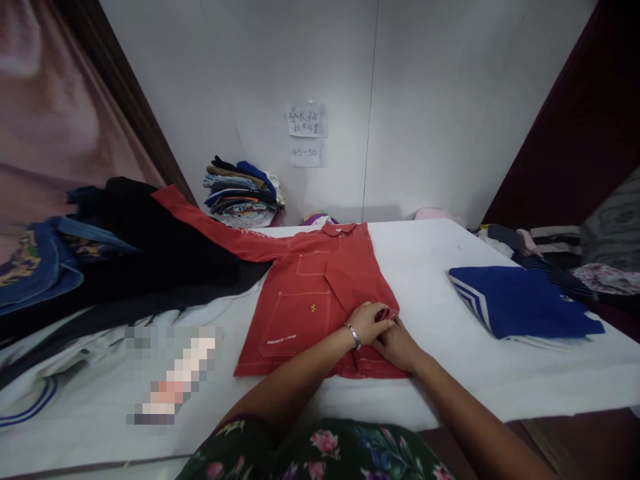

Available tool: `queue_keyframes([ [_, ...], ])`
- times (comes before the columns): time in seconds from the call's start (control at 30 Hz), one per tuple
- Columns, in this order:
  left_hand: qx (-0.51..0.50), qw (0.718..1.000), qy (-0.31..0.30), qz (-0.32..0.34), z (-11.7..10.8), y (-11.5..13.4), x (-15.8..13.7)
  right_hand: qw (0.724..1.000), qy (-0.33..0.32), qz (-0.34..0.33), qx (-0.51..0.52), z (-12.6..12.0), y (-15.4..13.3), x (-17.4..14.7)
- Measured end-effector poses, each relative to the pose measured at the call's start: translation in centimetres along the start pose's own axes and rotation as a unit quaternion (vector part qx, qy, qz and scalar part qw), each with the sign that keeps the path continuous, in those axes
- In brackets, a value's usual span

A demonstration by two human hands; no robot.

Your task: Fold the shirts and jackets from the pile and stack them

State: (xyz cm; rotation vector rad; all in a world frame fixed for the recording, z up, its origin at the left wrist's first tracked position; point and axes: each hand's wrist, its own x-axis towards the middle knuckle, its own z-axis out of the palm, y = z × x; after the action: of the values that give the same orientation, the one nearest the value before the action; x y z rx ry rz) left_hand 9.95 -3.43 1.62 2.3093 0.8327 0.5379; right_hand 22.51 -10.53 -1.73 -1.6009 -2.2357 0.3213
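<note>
I have both hands at the lower corner of a red shirt (305,287), which lies directly under them and spreads away from them over the white tabletop (425,260), collar at the far end. The left hand (369,325), with a silver bracelet (354,337) at its wrist, pinches the cuff (389,313) of the folded-in sleeve, fingers bent inward. The right hand (399,343) is up against it, fingers curled at the same cuff; from here I cannot tell how firmly it grips, since some of its fingertips are hidden. Just left of the hands I see the shirt's large pocket with a small yellow mark (313,308) on it. The other sleeve (225,233) reaches out farther left and away from the hands, its end lying over a heap of dark clothes (165,247). Well to the right of the hands I have a blue garment (525,303), folded, with white stripes along its near-left edge. Beyond the hands and to their left rises a stack of folded clothes (240,193); straight ahead, past the collar, two handwritten notes (307,122) hang on the pale wall (425,100).
</note>
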Motion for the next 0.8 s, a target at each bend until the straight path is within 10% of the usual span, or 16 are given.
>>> queue_keyframes([
  [0.23, 0.108, 0.99, -0.066, 0.057, 0.8, 0.9, -1.8, 0.984, -0.026, 0.022, 0.177, -2.8, -1.6, -5.4],
  [0.4, 0.192, 0.975, -0.077, 0.086, 1.4, 1.7, -2.7, 0.913, 0.112, 0.192, 0.342, -4.1, 0.4, -7.8],
  [0.57, 0.191, 0.976, -0.072, 0.07, 0.7, 1.6, -3.0, 0.853, 0.181, 0.273, 0.405, -3.2, 3.3, -6.4],
  [0.8, 0.189, 0.977, -0.077, 0.058, 0.6, 2.5, -5.0, 0.843, 0.149, 0.282, 0.433, -1.9, 5.3, -2.2],
])
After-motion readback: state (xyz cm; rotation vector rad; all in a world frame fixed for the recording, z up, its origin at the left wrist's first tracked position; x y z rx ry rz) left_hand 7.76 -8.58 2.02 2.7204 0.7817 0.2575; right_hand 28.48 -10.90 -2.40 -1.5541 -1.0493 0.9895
